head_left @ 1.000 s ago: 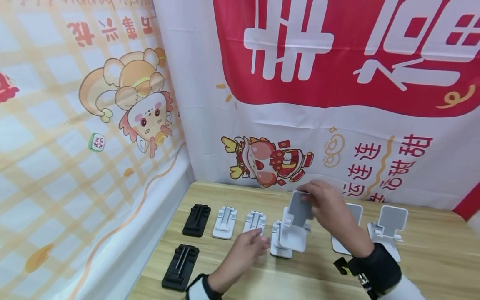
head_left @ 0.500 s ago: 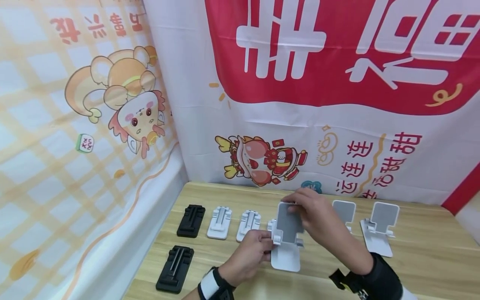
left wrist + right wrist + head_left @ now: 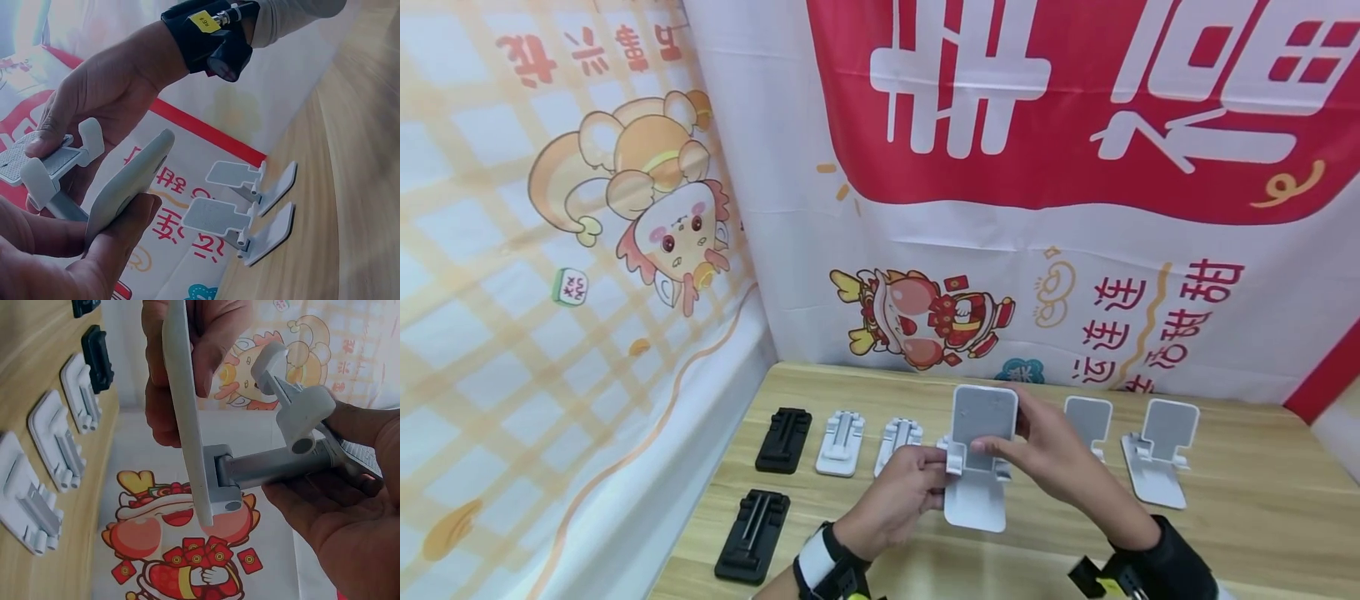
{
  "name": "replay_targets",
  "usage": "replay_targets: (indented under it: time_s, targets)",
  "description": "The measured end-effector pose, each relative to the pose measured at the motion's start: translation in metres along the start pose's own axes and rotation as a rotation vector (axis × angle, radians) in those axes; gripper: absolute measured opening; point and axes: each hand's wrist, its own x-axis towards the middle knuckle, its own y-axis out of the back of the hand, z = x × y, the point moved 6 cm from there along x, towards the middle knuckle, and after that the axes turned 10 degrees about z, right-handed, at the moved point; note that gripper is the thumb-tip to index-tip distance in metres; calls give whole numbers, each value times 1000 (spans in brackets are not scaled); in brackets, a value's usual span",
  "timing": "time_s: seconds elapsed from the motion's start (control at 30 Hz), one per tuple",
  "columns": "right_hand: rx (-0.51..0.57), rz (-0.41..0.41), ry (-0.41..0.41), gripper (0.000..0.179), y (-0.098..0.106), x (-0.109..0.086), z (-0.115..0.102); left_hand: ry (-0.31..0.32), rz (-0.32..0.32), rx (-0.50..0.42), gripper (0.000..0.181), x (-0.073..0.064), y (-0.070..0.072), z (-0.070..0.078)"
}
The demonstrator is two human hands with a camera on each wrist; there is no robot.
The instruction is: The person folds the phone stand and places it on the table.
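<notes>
An unfolded white phone stand (image 3: 976, 504) with a grey pad hangs above the table between both hands. My left hand (image 3: 898, 500) grips its flat base from the left, the thumb and fingers on opposite faces in the left wrist view. On the upper plate (image 3: 983, 408), my right hand (image 3: 1056, 442) pinches with the thumb on the grey pad and the fingers behind. A grey support arm (image 3: 275, 467) joins base and plate in the right wrist view. Behind the held stand, a folded white stand (image 3: 31, 500) is mostly hidden in the head view.
Two unfolded white stands (image 3: 1153, 492) (image 3: 1086, 417) stand on the right of the wooden table (image 3: 1262, 500). Folded white stands (image 3: 841, 444) (image 3: 897, 437) and black ones (image 3: 784, 440) (image 3: 752, 537) lie on the left. A printed cloth (image 3: 917, 233) hangs behind.
My right hand has brought the phone stand left and forward of the folded ones. My left hand has taken hold of its base. The right thumb has moved down onto the pad.
</notes>
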Motion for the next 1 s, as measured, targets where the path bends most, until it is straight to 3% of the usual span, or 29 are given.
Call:
replay_targets:
  time_s: [0.17, 0.4, 0.5, 0.67, 0.77, 0.9, 1.0]
  targets:
    - [-41, 44, 37, 69, 3, -1, -1, 24, 1, 13, 35, -1, -1, 3]
    - [-108, 161, 150, 40, 6, 0, -2, 35, -34, 37, 32, -6, -6, 3]
    - [-139, 203, 169, 39, 7, 0, 0, 40, -22, 57, 31, -6, -7, 2]
    - [-179, 191, 193, 43, 5, 0, -2, 32, -15, 57, 36, -5, -5, 0]
    - [-225, 224, 300, 47, 8, -1, -13, 23, -18, 48, 33, -4, -4, -1]
    - [-338, 294, 507, 41, 13, -7, -34, 2, -7, 39, 29, -2, -2, -2]
    - [-416, 309, 582, 33, 11, -11, -46, -9, 21, 55, 29, 0, -1, -2]
